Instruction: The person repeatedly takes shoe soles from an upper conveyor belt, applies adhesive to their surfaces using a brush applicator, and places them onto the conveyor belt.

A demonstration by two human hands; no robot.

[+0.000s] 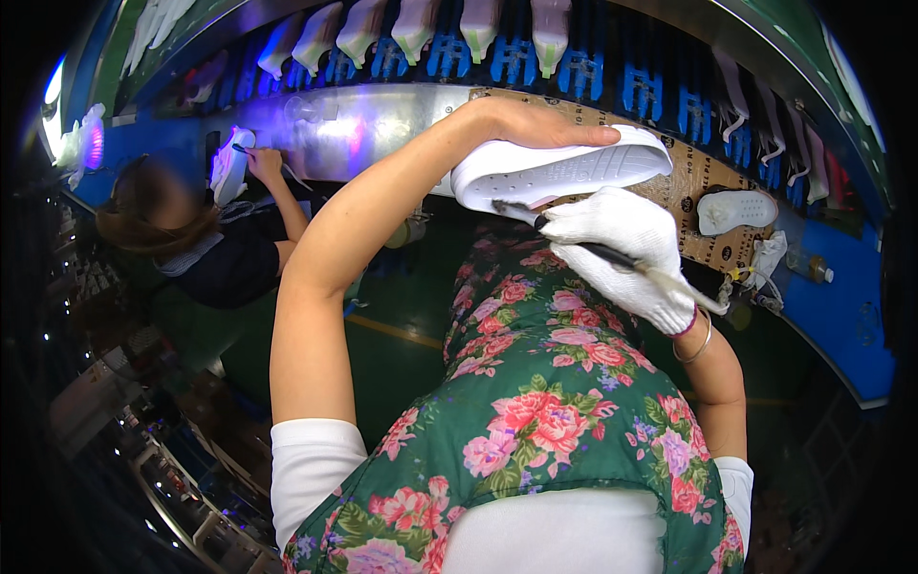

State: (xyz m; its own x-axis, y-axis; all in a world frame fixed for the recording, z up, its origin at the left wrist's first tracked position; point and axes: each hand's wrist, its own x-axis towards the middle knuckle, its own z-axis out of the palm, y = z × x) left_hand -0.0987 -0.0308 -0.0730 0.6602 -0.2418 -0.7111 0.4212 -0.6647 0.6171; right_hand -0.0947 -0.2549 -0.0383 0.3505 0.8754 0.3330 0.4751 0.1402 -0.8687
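The bare left hand point(535, 122) curls its fingers over the top of a white shoe point(559, 172), holding it sole-side toward the person, while the gloved right hand point(626, 253) pinches a thin brush point(612, 253) whose tip touches the sole's near left edge. Behind the shoe lies a brown patterned board point(703, 239) with another white sole point(736, 210) on it, to the right. Farther off, blue racks point(507, 57) carry a row of pale shoe forms point(416, 24).

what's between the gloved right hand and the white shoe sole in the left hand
A thin dark brush: held in the gloved right hand, its tip reaches the edge of the white shoe sole that the bare left hand holds. The head view shows it.
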